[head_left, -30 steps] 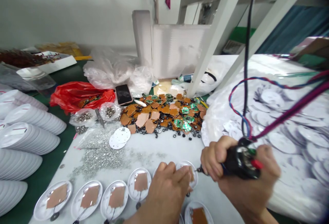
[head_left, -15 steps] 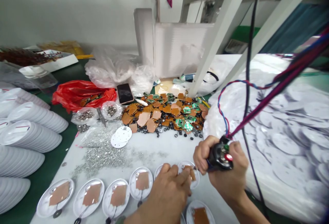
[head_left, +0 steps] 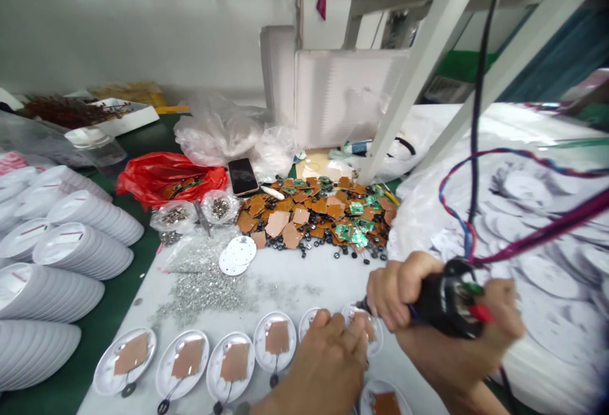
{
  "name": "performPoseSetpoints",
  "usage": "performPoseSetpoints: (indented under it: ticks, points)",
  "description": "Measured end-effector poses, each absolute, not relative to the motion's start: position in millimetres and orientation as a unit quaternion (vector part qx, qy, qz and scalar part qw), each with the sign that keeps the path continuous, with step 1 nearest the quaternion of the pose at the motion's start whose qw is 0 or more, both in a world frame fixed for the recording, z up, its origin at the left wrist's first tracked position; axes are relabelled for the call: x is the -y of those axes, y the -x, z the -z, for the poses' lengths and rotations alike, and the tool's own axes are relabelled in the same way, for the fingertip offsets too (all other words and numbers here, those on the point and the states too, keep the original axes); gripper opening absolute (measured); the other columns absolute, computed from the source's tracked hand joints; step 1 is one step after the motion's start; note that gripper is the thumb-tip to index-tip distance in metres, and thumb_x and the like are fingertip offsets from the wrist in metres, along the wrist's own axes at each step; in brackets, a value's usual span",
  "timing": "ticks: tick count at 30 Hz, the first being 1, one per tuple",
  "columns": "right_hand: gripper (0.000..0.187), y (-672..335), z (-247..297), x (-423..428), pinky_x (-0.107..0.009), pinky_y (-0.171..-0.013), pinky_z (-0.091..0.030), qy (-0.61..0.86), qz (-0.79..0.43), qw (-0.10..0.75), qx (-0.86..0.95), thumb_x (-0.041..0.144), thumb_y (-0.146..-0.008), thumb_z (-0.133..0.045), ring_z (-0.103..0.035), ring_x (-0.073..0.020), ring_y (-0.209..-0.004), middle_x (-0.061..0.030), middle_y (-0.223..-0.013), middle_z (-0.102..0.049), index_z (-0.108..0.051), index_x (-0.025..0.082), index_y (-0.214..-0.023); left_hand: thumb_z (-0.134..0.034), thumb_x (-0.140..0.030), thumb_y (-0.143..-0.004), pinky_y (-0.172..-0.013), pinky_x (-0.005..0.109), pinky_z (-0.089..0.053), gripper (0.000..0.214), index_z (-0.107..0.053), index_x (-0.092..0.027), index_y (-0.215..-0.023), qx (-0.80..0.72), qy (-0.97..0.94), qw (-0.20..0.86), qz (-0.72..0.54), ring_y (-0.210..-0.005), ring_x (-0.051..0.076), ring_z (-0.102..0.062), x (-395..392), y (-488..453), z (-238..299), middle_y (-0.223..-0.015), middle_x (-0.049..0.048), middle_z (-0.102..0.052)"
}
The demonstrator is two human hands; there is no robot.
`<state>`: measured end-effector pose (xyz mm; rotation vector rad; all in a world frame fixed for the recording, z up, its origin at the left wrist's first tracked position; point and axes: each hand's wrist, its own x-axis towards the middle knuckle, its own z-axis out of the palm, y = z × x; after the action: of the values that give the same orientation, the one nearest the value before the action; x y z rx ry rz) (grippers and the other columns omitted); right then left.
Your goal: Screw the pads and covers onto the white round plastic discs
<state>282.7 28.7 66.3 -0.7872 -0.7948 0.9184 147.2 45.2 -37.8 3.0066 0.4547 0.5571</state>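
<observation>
My right hand (head_left: 442, 313) is wrapped round a black electric screwdriver (head_left: 440, 301), its twisted wires running off to the right. Its tip points left and down at a shallow white dish (head_left: 378, 342) with a brown circuit board (head_left: 364, 325) in it. Over the left side of this dish lies my left hand (head_left: 328, 358), fingers bent and close together, gripping the edge; the fingertips are partly hidden. Another white dish (head_left: 307, 320) shows behind the left hand. To the left, several dishes (head_left: 277, 364) hold brown boards with black discs on wires.
Brown and green circuit boards (head_left: 314, 212) lie heaped behind my hands. Small screws (head_left: 204, 291) are scattered at left, beside two white discs (head_left: 240, 251). Stacked white dishes (head_left: 90, 256) stand far left. A phone (head_left: 242, 177), a red bag (head_left: 166, 174) and a white frame post (head_left: 423, 72) are behind.
My right hand has moved right, and the screwdriver has tilted over, its tip now pointing left. My left hand stays by the same dish. The whole view has shifted slightly.
</observation>
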Motion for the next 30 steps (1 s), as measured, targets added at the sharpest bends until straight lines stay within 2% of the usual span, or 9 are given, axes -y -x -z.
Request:
performPoseSetpoints:
  ticks: [3, 6, 9, 12, 14, 18, 22, 27, 30]
  points:
    - [0.057, -269.2, -55.7, -50.2, -0.027, -0.042, -0.039, 0.334, -0.421, 0.771, 0.341, 0.073, -0.085, -0.054, -0.045, -0.0138, -0.04, 0.0011, -0.045, -0.051, -0.066, 0.021, -0.063, -0.065, -0.022, -0.098, -0.064, 0.037, -0.037, 0.007, -0.066, -0.014, -0.098, -0.147, -0.969, 0.036, -0.194, -0.079, 0.018, -0.057, -44.8, -149.2, 35.6, -0.099, 0.0011, -0.074]
    - [0.057, -260.8, -34.3, -68.8, -0.026, -0.04, -0.037, 0.331, -0.432, 0.771, 0.331, 0.07, -0.089, -0.049, -0.046, -0.0137, -0.039, 0.0013, -0.046, -0.051, -0.065, 0.022, -0.065, -0.066, -0.024, -0.097, -0.062, 0.036, -0.033, 0.01, -0.065, -0.017, -0.09, -0.151, -0.967, 0.057, -0.198, -0.076, 0.019, -0.055, -45.2, -146.4, 35.8, -0.083, -0.0006, -0.071]
    - [0.055, -260.6, -25.1, -73.6, -0.026, -0.041, -0.038, 0.344, -0.438, 0.761, 0.332, 0.067, -0.091, -0.049, -0.047, -0.0134, -0.04, 0.001, -0.047, -0.052, -0.065, 0.021, -0.065, -0.065, -0.026, -0.099, -0.065, 0.036, -0.033, 0.013, -0.066, -0.019, -0.088, -0.179, -0.951, 0.113, -0.223, -0.078, 0.019, -0.057, -50.8, -134.4, 32.7, -0.087, 0.0, -0.073]
    - [0.057, -264.7, -36.3, -67.3, -0.026, -0.041, -0.038, 0.345, -0.433, 0.761, 0.337, 0.07, -0.089, -0.051, -0.047, -0.0134, -0.04, 0.0009, -0.046, -0.052, -0.065, 0.021, -0.064, -0.064, -0.018, -0.098, -0.07, 0.036, -0.033, 0.016, -0.067, -0.022, -0.082, -0.259, -0.921, 0.186, -0.222, -0.08, 0.019, -0.058, -65.4, -119.6, 19.6, -0.086, -0.0013, -0.073]
    - [0.058, -267.0, -49.2, -61.6, -0.027, -0.041, -0.039, 0.343, -0.429, 0.761, 0.346, 0.071, -0.087, -0.051, -0.047, -0.0141, -0.04, 0.0007, -0.046, -0.052, -0.065, 0.021, -0.063, -0.066, -0.013, -0.095, -0.078, 0.038, -0.036, 0.009, -0.07, -0.022, -0.094, -0.325, -0.899, 0.223, -0.189, -0.088, 0.021, -0.059, -78.2, -114.8, 8.2, -0.096, 0.0001, -0.072]
    - [0.059, -267.6, -66.4, -52.7, -0.028, -0.042, -0.04, 0.339, -0.423, 0.77, 0.337, 0.072, -0.088, -0.05, -0.047, -0.0139, -0.04, 0.0014, -0.045, -0.049, -0.066, 0.021, -0.063, -0.077, -0.017, -0.089, -0.081, 0.037, -0.038, 0.02, -0.073, -0.024, -0.108, -0.353, -0.874, 0.283, -0.175, -0.092, 0.022, -0.061, -98.4, -122.4, -3.8, -0.098, -0.0004, -0.074]
    - [0.059, -269.0, -69.0, -46.9, -0.028, -0.043, -0.039, 0.335, -0.441, 0.771, 0.314, 0.073, -0.088, -0.048, -0.047, -0.014, -0.04, 0.0013, -0.045, -0.048, -0.066, 0.022, -0.063, -0.08, -0.018, -0.088, -0.083, 0.037, -0.037, 0.007, -0.076, -0.025, -0.089, -0.323, -0.872, 0.318, -0.186, -0.087, 0.02, -0.062, -103.8, -132.7, -1.4, -0.087, -0.0031, -0.075]
    - [0.059, -275.7, -73.0, -42.7, -0.029, -0.043, -0.039, 0.329, -0.45, 0.771, 0.308, 0.071, -0.088, -0.048, -0.046, -0.0137, -0.039, 0.0017, -0.044, -0.047, -0.065, 0.022, -0.061, -0.082, -0.014, -0.085, -0.083, 0.033, -0.038, 0.013, -0.072, -0.02, -0.079, -0.295, -0.865, 0.352, -0.204, -0.085, 0.016, -0.062, -101.3, -132.9, -2.3, -0.083, -0.0042, -0.073]
    - [0.06, -281.3, -79.3, -39.6, -0.029, -0.041, -0.039, 0.323, -0.464, 0.766, 0.305, 0.07, -0.089, -0.046, -0.043, -0.0129, -0.037, 0.002, -0.043, -0.046, -0.065, 0.022, -0.06, -0.084, -0.01, -0.081, -0.081, 0.03, -0.041, 0.017, -0.071, -0.018, -0.074, -0.295, -0.833, 0.41, -0.225, -0.083, 0.015, -0.063, -98.5, -134.2, -4.8, -0.078, -0.0038, -0.072]
